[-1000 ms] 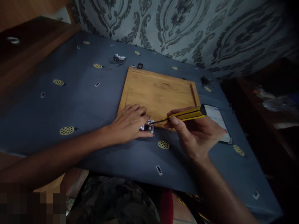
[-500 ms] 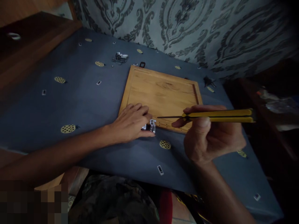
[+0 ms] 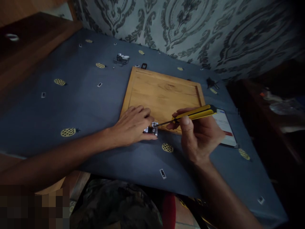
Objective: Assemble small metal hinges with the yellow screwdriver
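In the head view, the left hand (image 3: pixel 133 125) had its fingers closed on a metal fitting (image 3: pixel 155 131) at the near edge of the wooden panel (image 3: pixel 164 95), apparently to keep it from shifting. The right hand (image 3: pixel 201 135) gripped a yellow-and-black screwdriver (image 3: pixel 196 114) in its fingers, slanted with its tip at the fitting, probably to leave it visible. The panel lay flat on the bench (image 3: pixel 83 105), seemingly for firm support

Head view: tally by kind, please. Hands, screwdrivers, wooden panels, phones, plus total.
Hands: 2 (left hand, right hand)
Screwdrivers: 1 (yellow-and-black screwdriver)
Wooden panels: 1 (wooden panel)
Phones: 1 (phone, partly behind the right hand)
Total: 5
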The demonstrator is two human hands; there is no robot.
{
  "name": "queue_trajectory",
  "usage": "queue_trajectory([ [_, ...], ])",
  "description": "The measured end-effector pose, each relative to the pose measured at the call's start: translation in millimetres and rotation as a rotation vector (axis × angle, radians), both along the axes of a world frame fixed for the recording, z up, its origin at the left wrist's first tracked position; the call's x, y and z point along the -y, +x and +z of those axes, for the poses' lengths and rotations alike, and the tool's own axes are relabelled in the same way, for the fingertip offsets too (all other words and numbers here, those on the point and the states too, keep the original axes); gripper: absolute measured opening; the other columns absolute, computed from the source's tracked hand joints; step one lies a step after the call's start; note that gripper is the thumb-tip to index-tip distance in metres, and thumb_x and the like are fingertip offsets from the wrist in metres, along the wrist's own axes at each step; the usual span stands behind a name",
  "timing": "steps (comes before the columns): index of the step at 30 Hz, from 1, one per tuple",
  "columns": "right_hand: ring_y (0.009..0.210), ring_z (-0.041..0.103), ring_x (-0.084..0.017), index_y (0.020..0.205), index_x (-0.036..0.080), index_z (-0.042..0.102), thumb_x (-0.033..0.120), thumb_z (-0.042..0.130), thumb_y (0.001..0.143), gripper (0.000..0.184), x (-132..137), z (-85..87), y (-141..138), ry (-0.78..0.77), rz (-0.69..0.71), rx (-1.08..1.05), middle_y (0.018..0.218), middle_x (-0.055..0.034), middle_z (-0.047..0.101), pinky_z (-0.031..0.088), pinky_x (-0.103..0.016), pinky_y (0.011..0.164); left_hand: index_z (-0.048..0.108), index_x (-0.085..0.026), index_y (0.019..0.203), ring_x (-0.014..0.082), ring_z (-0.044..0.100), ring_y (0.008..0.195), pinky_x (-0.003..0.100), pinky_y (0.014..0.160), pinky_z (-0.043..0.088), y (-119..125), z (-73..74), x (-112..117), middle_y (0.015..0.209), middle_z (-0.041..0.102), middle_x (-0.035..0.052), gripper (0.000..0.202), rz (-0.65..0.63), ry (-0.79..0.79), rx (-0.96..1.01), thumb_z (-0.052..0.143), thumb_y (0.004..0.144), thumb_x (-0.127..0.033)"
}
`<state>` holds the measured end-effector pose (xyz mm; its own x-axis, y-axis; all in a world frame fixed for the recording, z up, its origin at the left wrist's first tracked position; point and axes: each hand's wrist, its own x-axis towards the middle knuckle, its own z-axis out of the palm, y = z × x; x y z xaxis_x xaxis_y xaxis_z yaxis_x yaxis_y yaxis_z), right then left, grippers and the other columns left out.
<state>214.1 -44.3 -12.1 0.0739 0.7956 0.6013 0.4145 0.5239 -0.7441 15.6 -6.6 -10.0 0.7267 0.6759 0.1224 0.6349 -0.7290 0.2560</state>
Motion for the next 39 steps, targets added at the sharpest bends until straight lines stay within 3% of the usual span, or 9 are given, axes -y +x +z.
queue_trajectory([
  [9,0.059,0.072,-0.013,0.098,0.022,0.071,0.041,0.071,0.095,0.019,1.2,2.5,0.0,-0.042,0.019,0.027,0.093,-0.0018,0.075,0.061,-0.028,0.056,0.073,-0.015,0.11,0.0285,0.058,0.107,0.039,0.09,0.043,0.2,-2.5,0.1,0.108,0.065,0.0103,0.046,0.002,-0.003,0.018,0.071,0.091,-0.056],
  [16,0.061,0.072,-0.013,0.098,0.022,0.071,0.04,0.068,0.096,0.018,1.2,10.2,2.6,-0.094,0.106,0.017,0.093,-0.0019,0.074,0.061,-0.029,0.06,0.071,-0.016,0.109,0.0272,0.057,0.106,0.038,0.09,0.044,-1.6,-3.9,0.1,0.108,0.065,0.0085,0.042,-0.007,0.012,0.052,0.071,0.092,-0.055],
  [20,0.077,0.074,-0.017,0.096,0.02,0.071,0.044,0.066,0.097,0.025,2.1,17.8,4.4,-0.158,0.183,0.04,0.09,-0.0042,0.071,0.061,-0.031,0.063,0.069,-0.019,0.107,0.0265,0.058,0.103,0.039,0.088,0.045,-2.9,-7.9,0.9,0.106,0.065,0.0068,0.036,-0.018,0.027,0.097,0.071,0.093,-0.052],
  [27,0.083,0.072,-0.015,0.106,0.021,0.071,0.038,0.064,0.099,0.02,0.4,20.9,9.5,-0.159,0.307,0.047,0.102,-0.0062,0.072,0.061,-0.03,0.069,0.07,-0.02,0.102,0.0282,0.06,0.1,0.041,0.085,0.046,-2.5,-12.4,-1.2,0.1,0.065,0.0058,0.031,-0.017,0.027,0.119,0.073,0.092,-0.049],
  [29,0.076,0.071,-0.013,0.109,0.022,0.071,0.036,0.065,0.098,0.019,-1.0,21.0,9.4,-0.121,0.314,0.056,0.099,-0.0043,0.072,0.06,-0.03,0.07,0.07,-0.02,0.102,0.0281,0.06,0.099,0.041,0.085,0.046,-2.3,-12.5,-0.8,0.099,0.065,0.006,0.032,-0.014,0.033,0.12,0.071,0.092,-0.05],
  [33,0.069,0.067,-0.011,0.091,0.021,0.07,0.033,0.067,0.098,0.015,-3.4,21.5,8.0,-0.032,0.28,0.11,0.081,0.0001,0.07,0.055,-0.027,0.067,0.069,-0.021,0.108,0.0274,0.06,0.099,0.042,0.086,0.046,-3.0,-15.5,-0.8,0.103,0.066,0.0058,0.033,-0.019,0.054,0.121,0.07,0.094,-0.051],
  [39,0.063,0.064,-0.011,0.085,0.02,0.067,0.038,0.068,0.097,0.021,-3.1,20.1,5.6,-0.041,0.217,0.146,0.072,0.0025,0.065,0.052,-0.027,0.064,0.07,-0.02,0.106,0.0277,0.06,0.099,0.042,0.086,0.046,-2.4,-14.4,-1.3,0.101,0.065,0.0056,0.033,-0.023,0.04,0.118,0.074,0.091,-0.048],
])
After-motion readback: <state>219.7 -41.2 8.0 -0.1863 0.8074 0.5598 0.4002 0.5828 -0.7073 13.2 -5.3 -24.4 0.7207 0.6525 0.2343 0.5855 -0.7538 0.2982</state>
